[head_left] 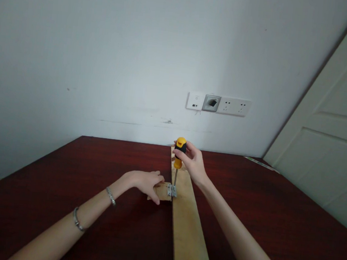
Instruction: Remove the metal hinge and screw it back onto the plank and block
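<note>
My right hand (pixel 195 163) is closed around the yellow-and-black handle of a screwdriver (pixel 178 163), held nearly upright. Its shaft points down, and the tip meets the right leaf of a small metal hinge (pixel 172 190). That leaf lies on a long wooden board (pixel 189 221), while the left leaf rests on a short wooden block (pixel 164 191) beside the board. Gripping the short block from its left is my left hand (pixel 148 183), thumb on the near side and fingers on the far side. Any screw under the tip is too small to make out.
Both pieces of wood lie on a dark red table (pixel 90 228). Behind it rises a white wall with sockets (pixel 232 106) and a plugged-in black plug (pixel 213 103). A thin flat strip (pixel 260 163) lies at the far right edge, near a white panelled door (pixel 334 121).
</note>
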Tool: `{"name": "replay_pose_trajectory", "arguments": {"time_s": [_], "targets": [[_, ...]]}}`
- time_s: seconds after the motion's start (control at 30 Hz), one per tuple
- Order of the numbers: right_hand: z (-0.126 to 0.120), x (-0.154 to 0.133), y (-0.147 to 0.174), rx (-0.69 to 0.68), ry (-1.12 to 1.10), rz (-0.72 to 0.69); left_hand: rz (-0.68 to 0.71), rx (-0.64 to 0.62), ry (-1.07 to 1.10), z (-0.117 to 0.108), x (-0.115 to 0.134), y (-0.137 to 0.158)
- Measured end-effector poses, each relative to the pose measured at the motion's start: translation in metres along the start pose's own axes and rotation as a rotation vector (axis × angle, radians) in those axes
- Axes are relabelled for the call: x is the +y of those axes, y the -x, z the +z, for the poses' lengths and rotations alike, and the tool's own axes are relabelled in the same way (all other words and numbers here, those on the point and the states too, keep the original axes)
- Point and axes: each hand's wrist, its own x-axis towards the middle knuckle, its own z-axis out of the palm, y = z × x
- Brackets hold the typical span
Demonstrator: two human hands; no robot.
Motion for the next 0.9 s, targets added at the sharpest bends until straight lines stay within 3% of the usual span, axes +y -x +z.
{"name": "replay_pose_trajectory", "arguments": {"time_s": [0.2, 0.4, 0.7, 0.9], "targets": [[-0.002, 0.007, 0.0, -0.083, -0.124, 0.024, -0.002, -0.003, -0.013, 0.0, 0.001, 0.0], [0.001, 0.012, 0.002, 0.014, -0.049, 0.01, -0.013, 0.011, 0.002, 0.001, 0.0, -0.001], [-0.001, 0.006, -0.001, 0.05, -0.028, -0.022, -0.011, -0.012, -0.009, 0.001, -0.001, -0.002], [-0.004, 0.009, -0.002, -0.044, -0.122, 0.029, 0.01, -0.007, 0.002, 0.003, -0.005, -0.004]]}}
